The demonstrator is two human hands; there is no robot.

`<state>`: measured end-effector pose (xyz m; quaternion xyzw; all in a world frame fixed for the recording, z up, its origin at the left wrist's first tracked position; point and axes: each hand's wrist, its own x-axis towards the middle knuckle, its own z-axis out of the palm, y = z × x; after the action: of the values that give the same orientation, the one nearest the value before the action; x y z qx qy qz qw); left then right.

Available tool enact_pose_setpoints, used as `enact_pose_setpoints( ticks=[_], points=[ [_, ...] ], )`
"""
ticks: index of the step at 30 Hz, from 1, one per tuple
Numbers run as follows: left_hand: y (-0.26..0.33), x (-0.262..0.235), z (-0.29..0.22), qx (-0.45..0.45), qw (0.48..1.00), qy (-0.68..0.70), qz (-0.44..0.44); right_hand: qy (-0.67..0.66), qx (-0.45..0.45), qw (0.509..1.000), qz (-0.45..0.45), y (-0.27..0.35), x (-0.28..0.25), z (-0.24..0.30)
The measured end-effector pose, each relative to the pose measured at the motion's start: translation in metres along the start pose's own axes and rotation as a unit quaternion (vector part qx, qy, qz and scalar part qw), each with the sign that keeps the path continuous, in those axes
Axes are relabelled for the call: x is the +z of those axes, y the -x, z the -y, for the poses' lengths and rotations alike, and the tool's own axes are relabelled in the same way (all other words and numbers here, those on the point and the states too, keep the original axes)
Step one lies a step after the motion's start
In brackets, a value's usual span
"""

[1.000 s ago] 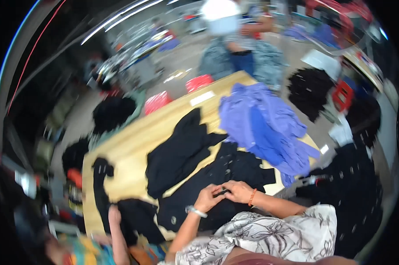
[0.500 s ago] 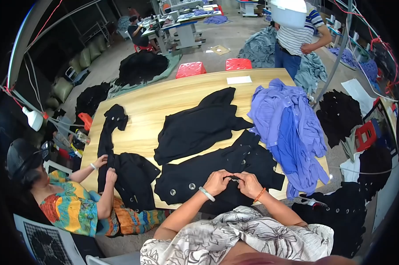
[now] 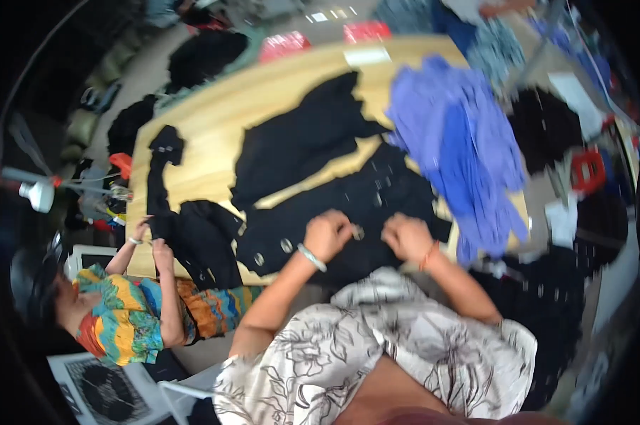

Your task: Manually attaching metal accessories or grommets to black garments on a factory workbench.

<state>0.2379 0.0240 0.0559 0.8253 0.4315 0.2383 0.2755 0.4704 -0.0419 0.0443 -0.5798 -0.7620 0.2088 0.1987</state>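
Note:
A black garment [image 3: 355, 202] with metal rings or eyelets along it lies flat at the table's near edge. On its near part my left hand [image 3: 328, 236] is closed, fingertips pinching the cloth next to a round metal ring [image 3: 357, 232]. A short way to the right, my right hand [image 3: 408, 238] has its fingers curled down on the same garment; blur hides what is in them. The hands are apart, with black cloth between. Just beyond lies another black garment piece [image 3: 298, 138], spread flat.
Periwinkle garments [image 3: 468, 156] are heaped on the right of the wooden table [image 3: 206, 142]. At left, a co-worker in a colourful shirt [image 3: 125, 308] handles another black garment [image 3: 210, 241]. Red stools [image 3: 286, 45] stand beyond the far edge; dark cloth piles [image 3: 544, 127] lie on the floor.
My hands, pinched together on the cloth before, have moved apart, the left one leftward. The view has tilted, so the table sits higher. The co-worker still handles the black garment.

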Motion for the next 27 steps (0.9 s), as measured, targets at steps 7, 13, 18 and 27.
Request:
enact_pose_setpoints(
  ticks=[7,13,18,27],
  points=[
    [-0.05,0.023,-0.026,0.102,0.994,-0.033,-0.023,-0.024,0.058,0.996,-0.066,0.001,-0.011,-0.01],
    [-0.072,0.068,-0.026,-0.022,0.974,-0.219,0.058,-0.052,0.027,0.993,-0.101,0.006,-0.001,-0.01],
    [-0.064,0.073,-0.023,-0.068,0.972,-0.217,0.065,-0.062,0.041,0.993,-0.09,0.015,-0.001,0.003],
    [-0.064,0.046,-0.022,-0.074,0.993,0.022,0.088,-0.05,0.015,0.992,-0.115,-0.004,-0.011,0.013]
  ],
)
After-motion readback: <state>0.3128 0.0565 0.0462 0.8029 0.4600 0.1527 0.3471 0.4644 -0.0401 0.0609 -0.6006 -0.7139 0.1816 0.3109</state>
